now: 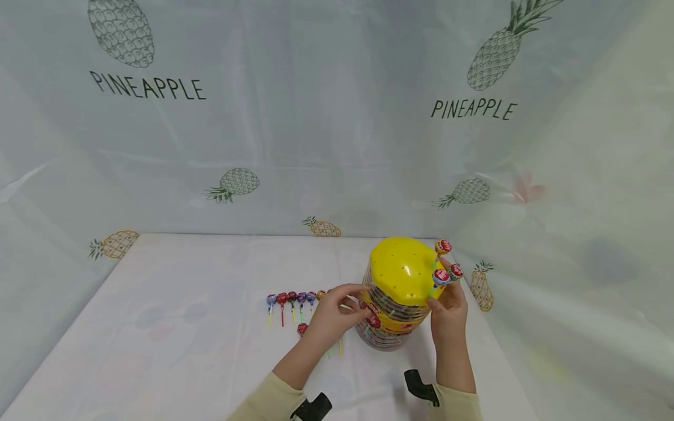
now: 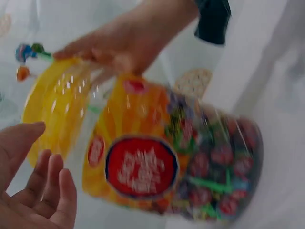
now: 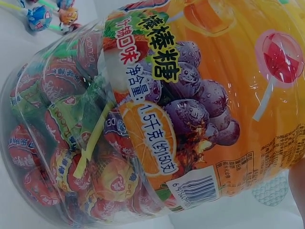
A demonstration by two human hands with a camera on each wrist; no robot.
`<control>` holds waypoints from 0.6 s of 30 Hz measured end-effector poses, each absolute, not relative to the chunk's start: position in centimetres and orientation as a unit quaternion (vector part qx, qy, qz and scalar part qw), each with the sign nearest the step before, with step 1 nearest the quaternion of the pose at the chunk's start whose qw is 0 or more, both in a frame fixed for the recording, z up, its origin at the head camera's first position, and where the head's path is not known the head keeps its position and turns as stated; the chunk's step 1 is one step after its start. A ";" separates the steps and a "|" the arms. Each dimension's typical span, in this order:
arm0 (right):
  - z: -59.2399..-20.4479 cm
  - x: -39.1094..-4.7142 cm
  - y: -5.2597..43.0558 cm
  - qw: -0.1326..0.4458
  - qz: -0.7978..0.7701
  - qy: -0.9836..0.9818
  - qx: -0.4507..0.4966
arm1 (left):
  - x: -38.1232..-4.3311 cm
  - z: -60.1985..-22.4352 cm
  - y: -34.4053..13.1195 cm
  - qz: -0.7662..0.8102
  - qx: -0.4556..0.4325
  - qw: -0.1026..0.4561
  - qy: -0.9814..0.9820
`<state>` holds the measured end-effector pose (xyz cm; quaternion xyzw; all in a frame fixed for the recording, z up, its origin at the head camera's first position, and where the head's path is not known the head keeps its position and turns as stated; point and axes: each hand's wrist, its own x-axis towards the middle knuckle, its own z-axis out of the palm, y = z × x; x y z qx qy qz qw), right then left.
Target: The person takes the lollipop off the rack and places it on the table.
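A clear plastic jar (image 2: 143, 167) of wrapped lollipops, with an orange label, stands on the table in the head view. Its domed yellow lid (image 1: 402, 269) has small holes. Whether the lid is fully seated cannot be told. Three lollipops (image 1: 440, 277) stick out at the lid's right side. My right hand (image 1: 450, 307) grips the lid's right edge, thumb in front and fingers partly hidden behind it. Close to the lid's left side is my left hand (image 1: 339, 313); in the left wrist view its thumb and fingers are apart, loosely bent, holding nothing.
Several lollipops (image 1: 282, 300) lie in a row on the white table (image 1: 184, 327), left of the jar. Nearer the front, another lollipop (image 1: 302, 329) lies partly behind my left forearm. A pineapple-print curtain (image 1: 326, 117) hangs around the table.
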<state>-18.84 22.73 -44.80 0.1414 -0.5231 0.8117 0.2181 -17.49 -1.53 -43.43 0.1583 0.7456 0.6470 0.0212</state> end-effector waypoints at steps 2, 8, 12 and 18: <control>-44.8 -18.9 22.8 0.218 0.811 -0.523 0.143 | -17.4 -42.8 -0.4 0.656 0.169 0.007 0.736; -44.9 -18.9 22.9 0.219 0.812 -0.517 0.160 | -17.7 -40.6 1.6 0.637 0.203 -0.046 0.743; -45.0 -18.9 22.9 0.223 0.809 -0.520 0.160 | -18.2 -38.9 2.7 0.598 0.236 -0.076 0.762; -45.1 -18.9 23.0 0.224 0.803 -0.528 0.160 | -19.0 -37.0 4.2 0.575 0.275 -0.091 0.765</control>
